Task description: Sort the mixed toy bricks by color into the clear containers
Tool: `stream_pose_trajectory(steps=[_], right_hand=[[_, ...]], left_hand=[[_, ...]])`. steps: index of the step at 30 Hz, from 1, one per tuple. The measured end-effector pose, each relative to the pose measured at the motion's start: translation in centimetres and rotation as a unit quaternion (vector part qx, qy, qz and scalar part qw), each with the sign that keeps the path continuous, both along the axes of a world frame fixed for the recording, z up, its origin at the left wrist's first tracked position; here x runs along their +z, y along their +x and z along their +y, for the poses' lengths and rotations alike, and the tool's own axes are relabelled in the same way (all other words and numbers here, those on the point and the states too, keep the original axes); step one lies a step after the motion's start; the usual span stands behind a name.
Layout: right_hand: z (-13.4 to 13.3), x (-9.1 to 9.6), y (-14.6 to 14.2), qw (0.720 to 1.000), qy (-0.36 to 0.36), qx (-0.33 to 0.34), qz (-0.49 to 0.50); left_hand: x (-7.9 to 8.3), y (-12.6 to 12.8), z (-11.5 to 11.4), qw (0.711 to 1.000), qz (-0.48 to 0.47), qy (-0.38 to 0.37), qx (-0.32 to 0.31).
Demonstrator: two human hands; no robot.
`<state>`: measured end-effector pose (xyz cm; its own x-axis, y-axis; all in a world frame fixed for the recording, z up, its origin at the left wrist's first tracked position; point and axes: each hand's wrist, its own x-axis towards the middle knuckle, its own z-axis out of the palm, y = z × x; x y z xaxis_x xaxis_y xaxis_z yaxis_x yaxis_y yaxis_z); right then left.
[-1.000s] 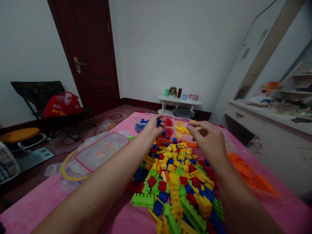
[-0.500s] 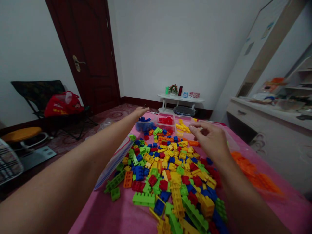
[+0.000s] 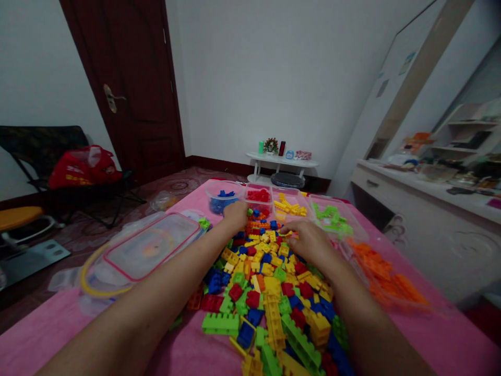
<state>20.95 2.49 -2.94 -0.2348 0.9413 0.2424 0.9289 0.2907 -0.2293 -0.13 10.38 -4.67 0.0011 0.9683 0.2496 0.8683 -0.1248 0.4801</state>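
A big heap of toy building bricks (image 3: 270, 271) in yellow, red, blue, green and orange covers the middle of a pink-covered table. At the heap's far left edge, my left hand (image 3: 236, 213) reaches down beside a round tub of blue bricks (image 3: 223, 201); its fingers are hidden behind the hand. My right hand (image 3: 307, 237) is low over the far right part of the heap. Its fingers are curled towards the thumb among yellow bricks, and what lies between them is too small to make out.
Behind the heap stand clear boxes of red bricks (image 3: 258, 196), yellow bricks (image 3: 289, 205) and green bricks (image 3: 332, 219). A box of orange bricks (image 3: 387, 274) is at right. Clear lids (image 3: 152, 248) lie at left. A white cabinet (image 3: 430, 224) stands beyond the table's right side.
My left hand has come down from above the blue tub to the heap's far edge. My right hand has lowered and moved left onto the bricks. The view has shifted slightly, showing the lids.
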Motion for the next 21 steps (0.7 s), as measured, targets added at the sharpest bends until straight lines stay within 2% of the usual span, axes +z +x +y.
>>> stream_pose_trajectory(steps=[3,7,12,15,17,21], right_hand=[[-0.3,-0.6,-1.0,0.997,-0.022,0.018,-0.078],[-0.4,-0.5,-1.2,0.992,-0.027,0.029,-0.119],[-0.7,0.0,-0.9,0.99,-0.048,0.024,-0.129],[-0.9,0.0,-0.9,0.99,-0.052,0.023,-0.129],[-1.0,-0.2,-1.0,0.991,-0.056,0.027,-0.122],[-0.7,-0.2,-0.8,0.997,-0.048,0.001,-0.062]], left_hand=[[-0.2,-0.4,-0.4,1.0,0.018,-0.012,0.002],[0.8,-1.0,-0.8,0.999,0.038,-0.024,0.0],[2.0,-1.3,-1.4,0.989,-0.084,-0.091,-0.075],[2.9,-1.4,-2.1,0.957,-0.205,-0.162,-0.126],[3.5,-1.5,-2.8,0.921,-0.289,-0.195,-0.174],[4.2,-1.5,-3.7,0.871,-0.362,-0.219,-0.249]])
